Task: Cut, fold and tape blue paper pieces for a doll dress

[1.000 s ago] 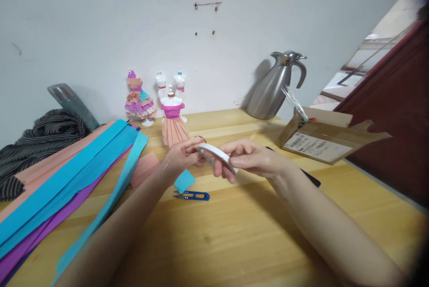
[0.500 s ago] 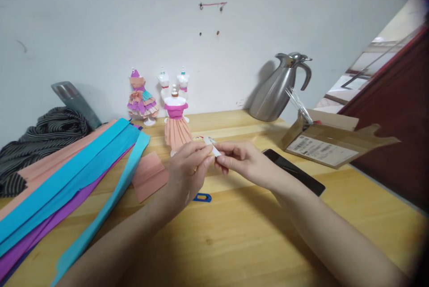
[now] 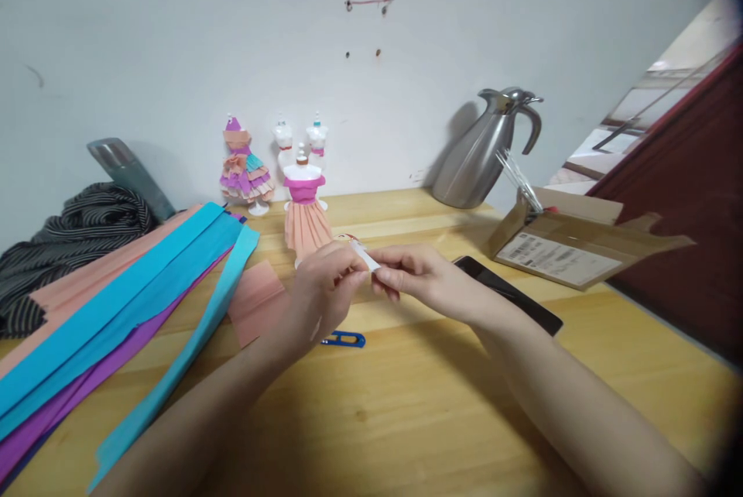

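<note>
Above the middle of the table, my right hand (image 3: 415, 276) is closed on a narrow roll of white tape (image 3: 365, 258), its edge turned toward me. My left hand (image 3: 328, 288) pinches at the near left side of the roll; whether a loose tape end is between its fingertips is too small to see. Below the left hand lie blue thread snips (image 3: 347, 339), their blades hidden behind the wrist. A square of peach crepe paper (image 3: 255, 303) rests left of that hand. Behind it stands a small dress form with a magenta top and pleated peach skirt (image 3: 306, 222).
Long blue crepe paper strips (image 3: 133, 299) and other colours cover the left side, beside striped cloth (image 3: 87, 230) and a bottle (image 3: 131, 176). More dress forms (image 3: 247, 164) stand by the wall. A steel jug (image 3: 479, 156), cardboard box (image 3: 563, 249) and black phone (image 3: 511, 296) are right.
The roll has turned and its far part has dropped from sight between the hands. My left hand has come round to pinch its near side, covering the small blue paper piece.
</note>
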Tool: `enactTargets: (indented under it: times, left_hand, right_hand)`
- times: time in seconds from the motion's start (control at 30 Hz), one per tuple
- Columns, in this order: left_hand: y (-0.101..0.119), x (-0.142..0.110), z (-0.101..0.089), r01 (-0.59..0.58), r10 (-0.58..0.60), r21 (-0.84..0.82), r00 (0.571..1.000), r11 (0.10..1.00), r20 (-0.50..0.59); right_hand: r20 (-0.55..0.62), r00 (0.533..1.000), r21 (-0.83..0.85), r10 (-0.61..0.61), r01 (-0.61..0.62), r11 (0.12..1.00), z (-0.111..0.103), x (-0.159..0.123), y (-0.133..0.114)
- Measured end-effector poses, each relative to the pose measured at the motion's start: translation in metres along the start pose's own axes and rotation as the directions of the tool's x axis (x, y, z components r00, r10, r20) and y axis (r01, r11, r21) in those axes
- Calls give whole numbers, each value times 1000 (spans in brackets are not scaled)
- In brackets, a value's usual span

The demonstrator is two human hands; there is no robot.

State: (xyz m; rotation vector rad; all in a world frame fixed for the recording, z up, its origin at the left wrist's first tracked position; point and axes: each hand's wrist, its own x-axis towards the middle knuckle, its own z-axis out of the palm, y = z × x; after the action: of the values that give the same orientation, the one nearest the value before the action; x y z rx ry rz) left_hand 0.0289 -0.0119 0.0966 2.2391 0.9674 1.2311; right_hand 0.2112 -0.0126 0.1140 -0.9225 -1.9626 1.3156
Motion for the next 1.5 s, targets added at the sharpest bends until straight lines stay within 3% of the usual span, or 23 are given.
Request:
enactTargets:
  times: [0.23,0.43,0.63,0.77,0.83,0.93,0.97,1.0,1.03,1.07,1.1,1.13,1.2,1.27,1.3,1.4,1.5]
  left_hand:
    - [-6,2,-3,-86,84,26,992,996,95]
    - [-4,0,-4,-184,103,333,964,925,246]
    - [-4,-1,-6,-144,86,290,975,946,204]
    - [-4,0,-6,20,-56,153,972,988,229]
    - [-6,1,-6,214,-215,38,927,976,306]
    - [-9,5,-4,508,-428,-174,831,843,354]
    - [-10,7,-4,576,-484,-248,803,779,348]
    - [-11,9,-3,630,-536,-319,773,708,339]
    - [-12,10,-3,674,-587,-383,738,631,332]
    - [-13,12,-3,706,-631,-442,702,554,331]
    - [-14,13,-3,722,-660,-496,672,483,336]
    - [-16,13,-2,725,-673,-545,653,421,348]
    - [-18,12,0,715,-671,-619,635,325,383]
    - [-20,10,2,706,-661,-660,626,255,414]
    - [-20,10,3,704,-662,-673,618,227,423]
    - [-21,9,3,694,-669,-699,604,173,434]
    - [-20,10,-1,670,-668,-726,612,156,422]
  right_hand:
    - [14,999,87,-33,32,996,-7,1,10]
    - [79,997,123,-14,4,992,-8,3,11]
    - [67,998,68,-2,-3,998,-9,2,11]
    - [40,999,-8,15,-15,1000,-8,3,15]
    - [7,1000,-74,3,-2,997,-6,6,18]
    - [-103,990,-278,-93,61,959,-5,10,24]
    - [-199,964,-363,-177,96,927,-6,11,24]
    - [-309,904,-448,-294,135,884,-6,10,23]
    - [-396,810,-530,-432,182,828,-7,7,19]
    - [-457,684,-604,-568,230,763,-6,3,14]
    - [-424,615,-650,-665,305,696,-4,-3,7]
    - [-326,597,-665,-733,406,627,-1,-9,-1]
    - [-16,708,-590,-706,564,578,13,-20,-14]
    - [310,846,-598,-433,528,604,33,-25,-17]
    - [390,879,-664,-274,474,578,43,-24,-13]
    - [353,935,-849,31,307,431,69,-10,13]
    - [310,939,-895,146,237,378,78,3,34]
